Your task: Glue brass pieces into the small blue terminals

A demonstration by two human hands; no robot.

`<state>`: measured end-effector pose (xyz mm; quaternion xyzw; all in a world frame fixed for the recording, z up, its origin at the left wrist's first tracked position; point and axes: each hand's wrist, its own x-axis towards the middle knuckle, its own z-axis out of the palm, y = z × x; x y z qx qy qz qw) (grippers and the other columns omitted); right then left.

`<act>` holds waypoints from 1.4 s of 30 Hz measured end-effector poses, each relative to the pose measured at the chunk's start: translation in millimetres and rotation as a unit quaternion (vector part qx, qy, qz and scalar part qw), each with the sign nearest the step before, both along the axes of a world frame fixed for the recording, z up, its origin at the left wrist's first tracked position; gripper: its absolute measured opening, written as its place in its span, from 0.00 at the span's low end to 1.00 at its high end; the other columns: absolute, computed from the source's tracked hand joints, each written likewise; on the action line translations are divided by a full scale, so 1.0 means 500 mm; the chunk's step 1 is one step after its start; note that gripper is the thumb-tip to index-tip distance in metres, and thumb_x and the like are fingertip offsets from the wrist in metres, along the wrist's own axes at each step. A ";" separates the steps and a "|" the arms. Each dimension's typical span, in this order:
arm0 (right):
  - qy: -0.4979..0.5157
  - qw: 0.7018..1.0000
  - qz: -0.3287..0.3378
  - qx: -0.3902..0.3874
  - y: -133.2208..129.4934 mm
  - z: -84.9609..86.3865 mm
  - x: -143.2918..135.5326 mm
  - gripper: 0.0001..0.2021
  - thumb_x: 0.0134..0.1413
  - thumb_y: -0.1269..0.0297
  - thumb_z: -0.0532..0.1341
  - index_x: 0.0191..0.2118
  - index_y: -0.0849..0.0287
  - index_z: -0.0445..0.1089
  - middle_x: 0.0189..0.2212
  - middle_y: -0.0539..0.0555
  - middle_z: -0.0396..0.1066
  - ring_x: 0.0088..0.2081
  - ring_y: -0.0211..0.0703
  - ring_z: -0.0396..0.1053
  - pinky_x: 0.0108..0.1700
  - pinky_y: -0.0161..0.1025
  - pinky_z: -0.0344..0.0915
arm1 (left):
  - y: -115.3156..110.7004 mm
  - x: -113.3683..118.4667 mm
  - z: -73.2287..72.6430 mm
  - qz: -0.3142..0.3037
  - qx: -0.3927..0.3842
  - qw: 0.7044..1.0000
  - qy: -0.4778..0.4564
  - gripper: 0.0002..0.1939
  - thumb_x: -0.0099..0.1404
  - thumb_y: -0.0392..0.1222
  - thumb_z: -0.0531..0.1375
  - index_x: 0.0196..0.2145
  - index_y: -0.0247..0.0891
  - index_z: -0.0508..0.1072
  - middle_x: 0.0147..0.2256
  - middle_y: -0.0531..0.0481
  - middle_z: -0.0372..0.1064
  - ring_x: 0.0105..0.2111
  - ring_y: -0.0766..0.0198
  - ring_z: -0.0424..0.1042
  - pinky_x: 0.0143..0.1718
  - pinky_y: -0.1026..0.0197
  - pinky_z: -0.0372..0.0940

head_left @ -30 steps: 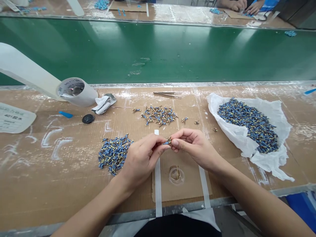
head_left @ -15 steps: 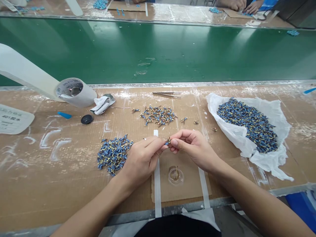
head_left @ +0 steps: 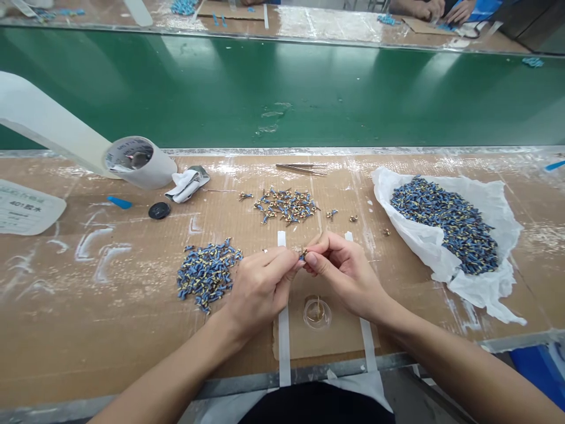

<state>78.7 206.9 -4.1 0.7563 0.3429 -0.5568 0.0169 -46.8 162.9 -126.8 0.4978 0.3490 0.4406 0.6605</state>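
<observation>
My left hand (head_left: 262, 285) and my right hand (head_left: 342, 268) meet fingertip to fingertip, both pinching a small blue and gold piece (head_left: 302, 255) that their fingers largely cover. Beside my left hand lies a pile of blue and yellow pieces (head_left: 205, 274). Beyond the hands is a looser group of blue, brown and gold pieces (head_left: 286, 205). Just below the hands, a small clear dish (head_left: 316, 313) with some amber liquid and a thin stick in it rests on a taped cardboard sheet (head_left: 326, 347).
White paper (head_left: 507, 235) holding many blue pieces lies at right. Tweezers (head_left: 302, 169) lie behind the loose group. At left are a white cup (head_left: 163, 168), crumpled wrapper (head_left: 188, 184), black cap (head_left: 159, 210) and blue tip (head_left: 119, 202). Another person's hands (head_left: 441, 10) are across the green strip.
My fingertips have drawn closer together around the small piece, covering more of it. The whole view has shifted slightly.
</observation>
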 end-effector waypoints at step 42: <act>-0.069 0.953 0.291 0.039 0.016 -0.004 0.040 0.18 0.67 0.66 0.51 0.25 0.69 0.56 0.21 0.50 0.54 0.25 0.25 0.50 0.29 0.30 0.47 | 0.008 -0.001 -0.004 -0.132 -0.163 0.972 -0.111 0.15 0.72 0.39 0.52 0.28 0.30 0.66 0.24 0.52 0.61 0.26 0.72 0.59 0.29 0.65 0.53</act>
